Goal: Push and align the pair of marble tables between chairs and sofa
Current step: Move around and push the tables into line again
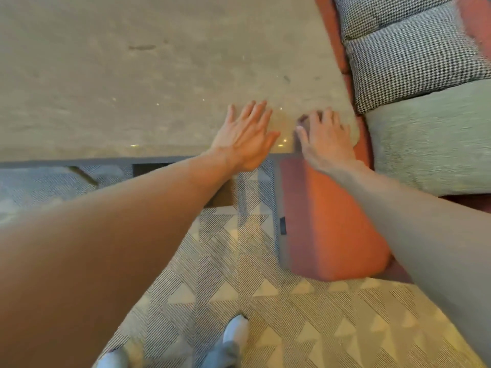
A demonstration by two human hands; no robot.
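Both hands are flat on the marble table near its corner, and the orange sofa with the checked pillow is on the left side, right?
Not quite. In the head view both hands, left and right, do press the marble table near its corner, but the orange sofa and checked pillow are on the right side.

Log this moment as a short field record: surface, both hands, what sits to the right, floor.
surface: marble table, top bare apart from the hands
left hand: flat on the tabletop near its near edge, fingers spread
right hand: palm down at the table's near right corner
right side: orange sofa with houndstooth cushion and pale green cushion
floor: patterned rug
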